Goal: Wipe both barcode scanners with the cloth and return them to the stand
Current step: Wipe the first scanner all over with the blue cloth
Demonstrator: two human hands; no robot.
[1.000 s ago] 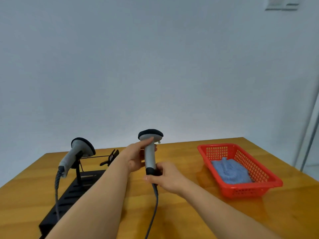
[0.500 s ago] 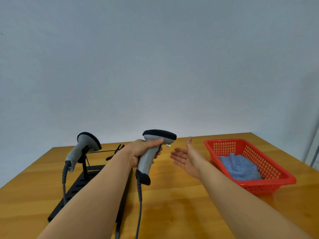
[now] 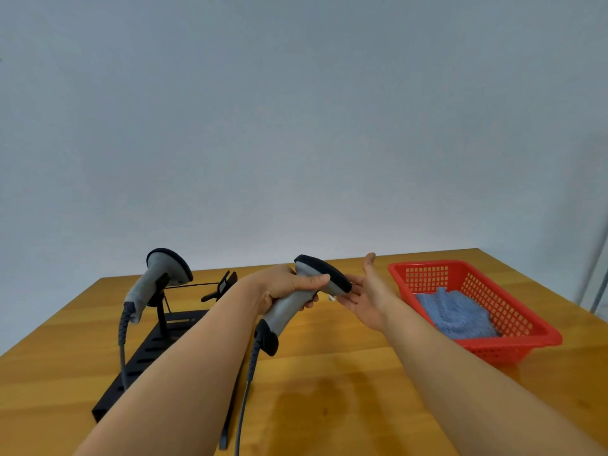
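My left hand (image 3: 284,286) grips the handle of a grey barcode scanner (image 3: 289,307) with a black head, held tilted above the table, its cable hanging down. My right hand (image 3: 368,296) is flat and open, palm up, just right of the scanner's head, fingertips close to it. A second grey scanner (image 3: 154,281) sits on the left cradle of the black stand (image 3: 154,350). The stand's right cradle clip (image 3: 223,286) holds nothing. The blue cloth (image 3: 455,312) lies folded in the red basket (image 3: 526,330) to the right.
The wooden table (image 3: 345,406) stretches toward me in front of the stand and basket. A plain grey wall rises behind the table's far edge. Both forearms reach in from the bottom of the view.
My right hand let go of the scanner's base and opened, then moved in beside its head. My left hand tilted the scanner from upright to slanted.
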